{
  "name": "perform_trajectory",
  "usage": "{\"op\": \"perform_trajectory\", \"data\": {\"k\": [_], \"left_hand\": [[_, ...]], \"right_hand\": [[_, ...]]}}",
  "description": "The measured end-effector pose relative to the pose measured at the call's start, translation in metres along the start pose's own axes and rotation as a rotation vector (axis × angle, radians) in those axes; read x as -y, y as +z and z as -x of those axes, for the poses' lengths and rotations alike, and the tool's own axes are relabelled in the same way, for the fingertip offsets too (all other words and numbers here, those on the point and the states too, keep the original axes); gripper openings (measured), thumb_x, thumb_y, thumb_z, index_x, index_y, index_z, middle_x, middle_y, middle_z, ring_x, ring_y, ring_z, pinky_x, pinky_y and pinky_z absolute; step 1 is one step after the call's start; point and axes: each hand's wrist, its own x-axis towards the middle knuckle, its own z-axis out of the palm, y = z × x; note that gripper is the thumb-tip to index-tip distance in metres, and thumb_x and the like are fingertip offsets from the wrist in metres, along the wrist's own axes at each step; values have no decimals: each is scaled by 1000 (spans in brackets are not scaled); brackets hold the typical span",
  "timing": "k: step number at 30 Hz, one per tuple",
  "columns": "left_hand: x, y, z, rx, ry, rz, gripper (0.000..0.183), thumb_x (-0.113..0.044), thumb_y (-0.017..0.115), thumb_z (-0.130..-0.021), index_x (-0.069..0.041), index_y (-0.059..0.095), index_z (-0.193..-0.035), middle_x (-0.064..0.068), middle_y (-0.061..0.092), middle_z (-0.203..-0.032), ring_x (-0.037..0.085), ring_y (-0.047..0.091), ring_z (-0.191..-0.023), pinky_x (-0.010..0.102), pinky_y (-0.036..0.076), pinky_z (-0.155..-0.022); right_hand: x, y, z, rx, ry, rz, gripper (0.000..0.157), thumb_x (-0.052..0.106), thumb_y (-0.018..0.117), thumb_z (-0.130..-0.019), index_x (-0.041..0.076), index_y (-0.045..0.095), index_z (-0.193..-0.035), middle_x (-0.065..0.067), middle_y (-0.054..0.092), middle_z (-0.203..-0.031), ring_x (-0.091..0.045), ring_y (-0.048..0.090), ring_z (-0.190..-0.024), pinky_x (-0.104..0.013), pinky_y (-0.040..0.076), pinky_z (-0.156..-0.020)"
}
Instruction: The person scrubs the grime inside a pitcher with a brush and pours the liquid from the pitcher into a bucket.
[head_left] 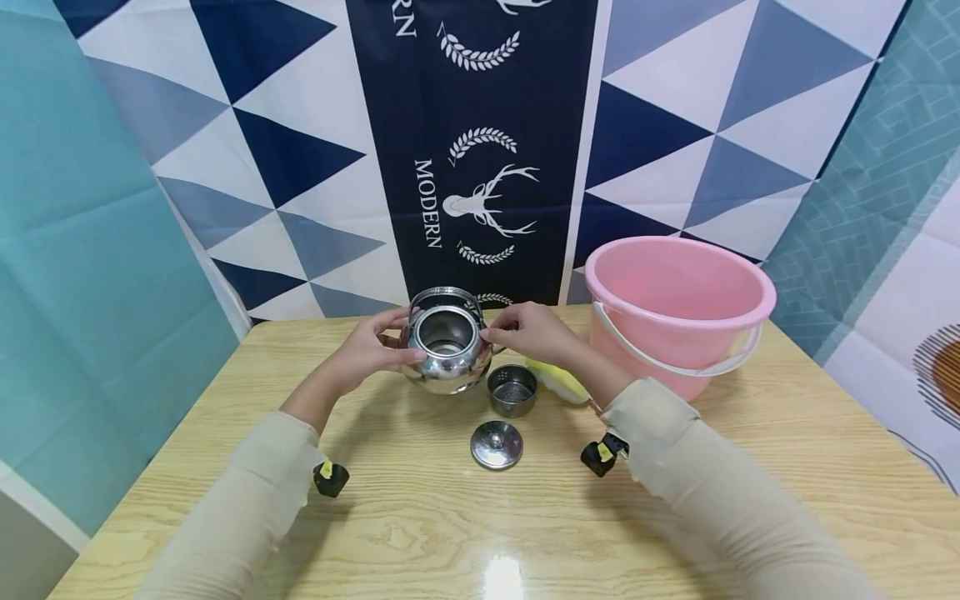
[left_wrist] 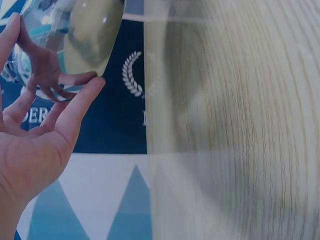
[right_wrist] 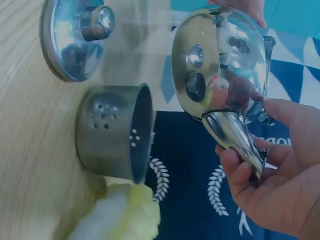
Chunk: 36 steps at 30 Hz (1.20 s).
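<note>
A shiny steel teapot (head_left: 457, 372) is held up off the table between both hands, its round mouth uncovered and its handle raised at the back. My left hand (head_left: 367, 346) grips the pot's left side, thumb on the front of the body. At the opposite side, my right hand (head_left: 536, 332) holds the pot by its spout (right_wrist: 234, 135), fingers curled round it and thumb near the rim. Below the pot stands a small steel strainer cup (head_left: 512, 393) with groups of holes. In front of that lies the round lid (head_left: 497, 445), knob upward.
A yellow and white sponge (head_left: 558, 382) lies behind the strainer, partly hidden by the right forearm. The large pink bucket (head_left: 675, 333) with a white handle stands at the back right of the wooden table (head_left: 420, 517). Patterned cloth (head_left: 300, 150) hangs behind.
</note>
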Motion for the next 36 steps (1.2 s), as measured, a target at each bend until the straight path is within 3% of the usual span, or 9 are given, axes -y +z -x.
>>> {"op": "perform_trajectory", "data": {"k": [6,11,18,25,36], "left_hand": [[10,-4,-3,47,-84,16,77,-14,81,-81,-12,43,-147,18,43,-142,33,53,-114,39,55,-83],[18,-5,-3,47,-132,8,75,-15,80,-82,-9,43,-146,20,44,-139,29,58,-107,40,56,-83],[30,-6,-6,41,-166,10,77,-16,80,-82,-8,40,-147,23,45,-138,25,63,-95,44,56,-83],[37,-4,-7,32,-176,27,76,-13,79,-84,-6,38,-147,25,45,-136,22,64,-85,37,58,-73],[46,-4,-8,63,-219,94,75,-15,73,-89,-5,32,-151,25,39,-142,27,60,-104,38,57,-82]], "right_hand": [[-9,12,-3,25,56,-126,20,24,67,-91,5,72,-94,-3,65,-88,-17,55,-80,-28,48,-69],[-18,19,-4,54,116,-254,22,18,66,-92,-1,68,-102,-6,60,-77,-16,55,-68,-26,47,-62],[-24,28,-10,31,134,-348,25,6,62,-89,-9,65,-109,-11,65,-90,-14,60,-74,-24,52,-69],[-27,35,-13,22,175,-422,27,0,58,-91,-13,62,-113,-14,63,-96,-15,60,-77,-25,53,-72],[-33,33,-18,23,214,-419,38,5,59,-93,-11,54,-127,-23,61,-116,-28,63,-95,-35,53,-86]]}}
